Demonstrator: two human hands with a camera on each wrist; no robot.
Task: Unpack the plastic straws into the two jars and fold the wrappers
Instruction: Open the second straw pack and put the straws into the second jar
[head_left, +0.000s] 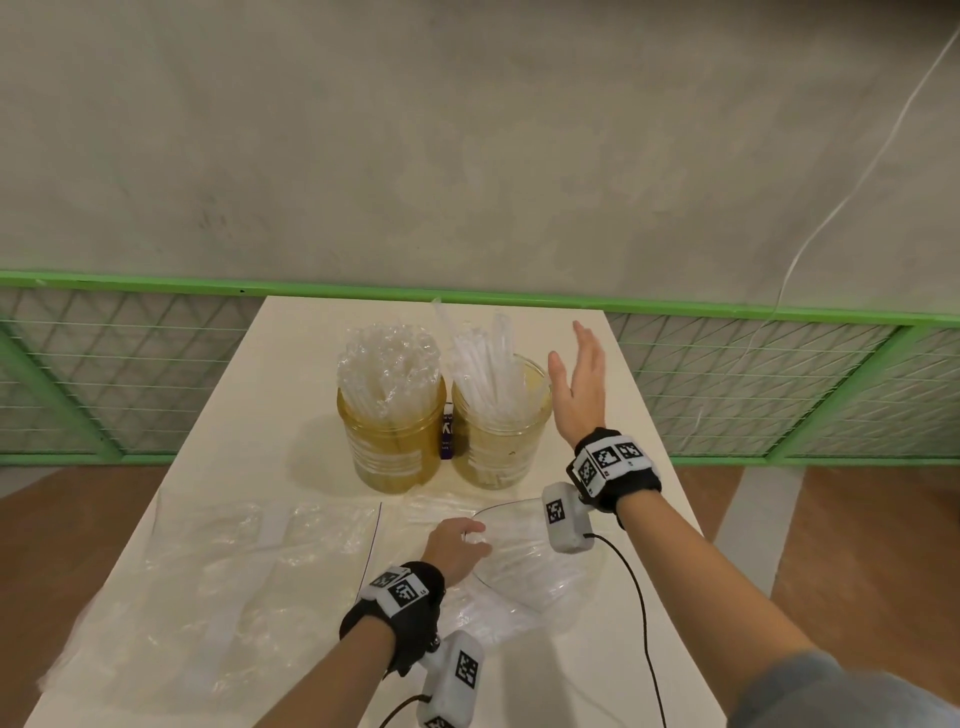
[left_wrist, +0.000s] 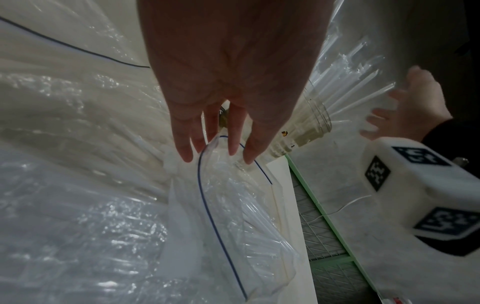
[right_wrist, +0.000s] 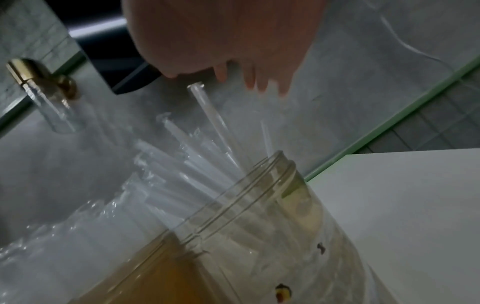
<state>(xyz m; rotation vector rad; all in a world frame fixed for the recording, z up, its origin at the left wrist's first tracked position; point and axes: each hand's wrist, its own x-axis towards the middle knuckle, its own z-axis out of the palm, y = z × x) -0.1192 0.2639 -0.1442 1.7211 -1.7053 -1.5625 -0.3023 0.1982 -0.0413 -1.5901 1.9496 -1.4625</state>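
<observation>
Head view: spread right hand (head_left: 579, 387) is hovering beside leaning straws (head_left: 485, 364), left hand (head_left: 457, 545) pressing the zip bag (head_left: 530, 566) flat-fingered; a knock may be toppling the jar (head_left: 501, 441).

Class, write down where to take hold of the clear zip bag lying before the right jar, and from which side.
Probably the blue-lined mouth rim of the zip bag, pinched from above: it gapes open there, while the rest lies flat as limp film.

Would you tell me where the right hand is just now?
In the head view the right hand is raised and open, just right of the right-hand jar, beside its straws.
</observation>
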